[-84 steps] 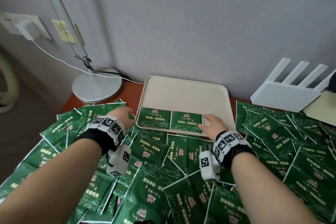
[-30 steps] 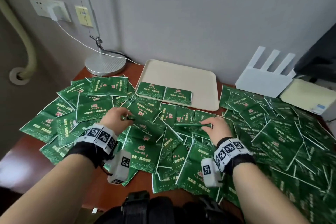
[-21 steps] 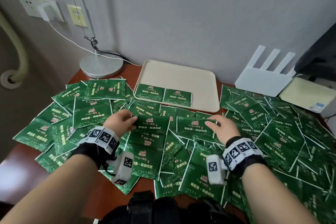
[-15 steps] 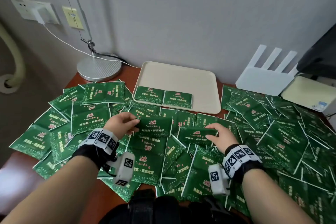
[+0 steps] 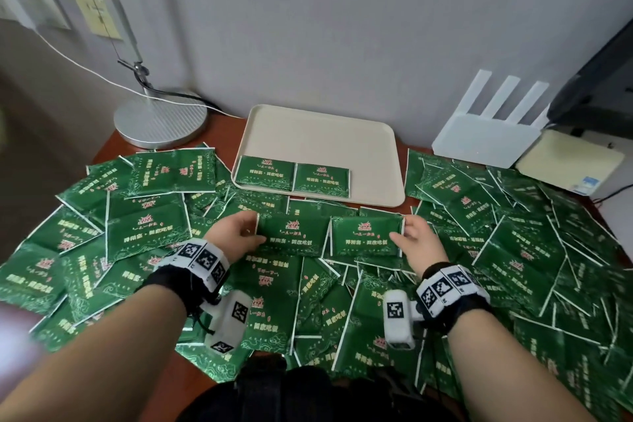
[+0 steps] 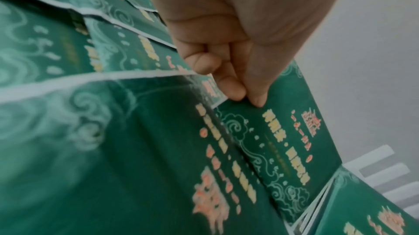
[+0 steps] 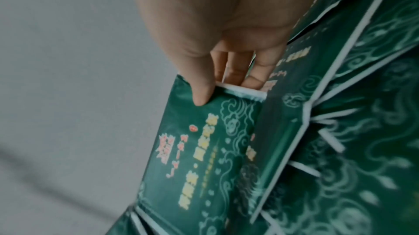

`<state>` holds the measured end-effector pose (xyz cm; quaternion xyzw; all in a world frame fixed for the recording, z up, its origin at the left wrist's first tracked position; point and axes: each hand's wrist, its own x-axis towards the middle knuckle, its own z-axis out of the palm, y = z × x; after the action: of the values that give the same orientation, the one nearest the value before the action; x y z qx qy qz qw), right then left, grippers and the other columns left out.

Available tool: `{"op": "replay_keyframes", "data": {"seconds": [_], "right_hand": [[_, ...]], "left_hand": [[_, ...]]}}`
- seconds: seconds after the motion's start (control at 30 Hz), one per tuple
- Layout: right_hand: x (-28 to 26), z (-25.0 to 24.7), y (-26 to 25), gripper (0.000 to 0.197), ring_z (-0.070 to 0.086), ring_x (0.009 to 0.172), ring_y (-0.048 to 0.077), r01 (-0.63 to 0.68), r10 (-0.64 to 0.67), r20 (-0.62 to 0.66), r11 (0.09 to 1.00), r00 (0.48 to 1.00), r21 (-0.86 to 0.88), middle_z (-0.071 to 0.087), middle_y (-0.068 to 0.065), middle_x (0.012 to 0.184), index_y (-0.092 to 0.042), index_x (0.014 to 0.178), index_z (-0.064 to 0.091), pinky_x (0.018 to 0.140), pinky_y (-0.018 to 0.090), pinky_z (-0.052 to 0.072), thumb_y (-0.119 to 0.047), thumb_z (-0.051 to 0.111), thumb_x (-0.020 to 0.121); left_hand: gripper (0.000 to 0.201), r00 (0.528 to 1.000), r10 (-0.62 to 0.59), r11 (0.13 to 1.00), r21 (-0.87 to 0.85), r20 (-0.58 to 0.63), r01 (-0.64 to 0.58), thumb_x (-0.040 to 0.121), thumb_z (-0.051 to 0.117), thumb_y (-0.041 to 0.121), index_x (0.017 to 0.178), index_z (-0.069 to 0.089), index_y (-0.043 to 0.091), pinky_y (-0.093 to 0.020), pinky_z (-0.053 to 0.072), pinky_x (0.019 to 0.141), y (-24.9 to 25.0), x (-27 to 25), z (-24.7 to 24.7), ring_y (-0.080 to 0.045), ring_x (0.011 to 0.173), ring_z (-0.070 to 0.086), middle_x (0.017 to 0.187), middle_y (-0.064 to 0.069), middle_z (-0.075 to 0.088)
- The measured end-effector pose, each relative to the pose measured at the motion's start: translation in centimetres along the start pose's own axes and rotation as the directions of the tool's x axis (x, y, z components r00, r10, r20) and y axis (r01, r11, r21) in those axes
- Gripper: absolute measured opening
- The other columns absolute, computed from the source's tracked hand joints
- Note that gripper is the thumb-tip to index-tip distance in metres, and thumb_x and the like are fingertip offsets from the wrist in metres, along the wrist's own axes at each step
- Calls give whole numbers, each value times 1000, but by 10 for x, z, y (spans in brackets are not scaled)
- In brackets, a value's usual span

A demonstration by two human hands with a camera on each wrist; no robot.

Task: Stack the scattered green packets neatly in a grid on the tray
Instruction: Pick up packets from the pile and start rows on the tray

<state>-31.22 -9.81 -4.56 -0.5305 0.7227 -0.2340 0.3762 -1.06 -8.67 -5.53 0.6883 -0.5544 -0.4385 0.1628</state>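
The left hand [image 5: 236,233] pinches one packet [image 5: 293,238] by its left edge; the right hand [image 5: 416,238] pinches another packet [image 5: 364,238] by its right edge. Both lie long axis left-right, seemingly lifted. The tray [image 5: 373,154] beyond has bare floor far and right of its two packets [image 5: 294,176].

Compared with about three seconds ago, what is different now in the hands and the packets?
Both hands have come back from the tray edge to the pile. The left hand now pinches one green packet by its left end, and the right hand pinches a second packet by its right end, held side by side above the pile. The tray and its two placed packets stayed as they were.
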Motion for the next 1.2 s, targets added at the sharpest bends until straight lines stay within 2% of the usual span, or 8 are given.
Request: {"op": "replay_keyframes", "data": {"seconds": [0.1, 0.23, 0.43, 0.67, 0.87, 0.97, 1.1, 1.2], "right_hand": [[4, -2, -1, 31, 51, 99, 12, 32, -32, -22, 999, 999, 3, 55, -1, 110, -8, 119, 49, 89, 24, 38, -7, 55, 90], [8, 7, 13, 25, 59, 92, 25, 5, 0, 42, 992, 999, -127, 60, 8, 99, -14, 113, 52, 77, 30, 45, -11, 56, 89], [16, 11, 12, 25, 60, 99, 25, -30, 40, 53, 985, 998, -170, 65, 7, 108, -9, 114, 57, 84, 30, 46, -17, 55, 91], [40, -10, -36, 33, 53, 112, 25, 11, -8, 56, 999, 998, -50, 58, 10, 118, -1, 123, 51, 95, 34, 40, -14, 51, 93], [100, -4, -75, 22, 57, 94, 21, 38, -39, 58, 999, 998, 29, 63, 8, 108, -4, 111, 59, 96, 47, 45, -14, 52, 92], [134, 6, -89, 22, 60, 94, 29, 13, -15, 52, 1000, 999, 26, 65, 13, 108, -2, 111, 60, 93, 47, 47, -11, 53, 91], [178, 23, -91, 23, 60, 92, 25, -39, 38, 82, 999, 996, 18, 65, 9, 104, -5, 113, 59, 92, 44, 48, -12, 53, 92], [203, 35, -85, 25, 59, 94, 22, -87, 87, 100, 996, 991, -3, 61, 4, 99, -4, 115, 58, 95, 41, 47, -11, 54, 91]], "left_hand": [[10, 997, 22, 1000, 9, -67, -22, 86, 59, 13, 94, 57, 19, -28, 51, 74, 1, 5, -8, -15, 87, 61, 91, 4, 64], [13, 999, -7, 998, 67, -47, 10, 88, 57, 15, 87, 53, 27, -26, 49, 72, -1, 8, -9, -13, 83, 59, 87, 8, 61], [22, 995, -96, 992, 77, -11, 97, 89, 56, 18, 111, 59, 18, -35, 52, 85, -2, 16, -3, -19, 94, 63, 103, 0, 66], [12, 998, -55, 991, 120, -35, 59, 89, 56, 25, 98, 60, 18, -15, 42, 57, 10, 41, -40, -6, 71, 56, 87, 4, 62], [16, 985, -88, 996, 6, -148, 89, 86, 63, 26, 99, 64, 16, -22, 46, 66, 20, 94, -90, -8, 65, 57, 78, 7, 66], [13, 981, -109, 993, 21, -161, 114, 87, 62, 28, 96, 62, 18, -17, 40, 56, 29, 128, -104, -7, 62, 53, 72, 8, 61], [8, 977, -179, 984, -19, -113, 178, 86, 63, 25, 90, 61, 18, -22, 48, 64, 31, 174, -110, -8, 68, 56, 79, 7, 63], [17, 976, -210, 978, -22, -64, 209, 86, 64, 21, 101, 62, 12, -27, 52, 66, 27, 203, -108, -12, 67, 57, 78, 5, 63]]}}
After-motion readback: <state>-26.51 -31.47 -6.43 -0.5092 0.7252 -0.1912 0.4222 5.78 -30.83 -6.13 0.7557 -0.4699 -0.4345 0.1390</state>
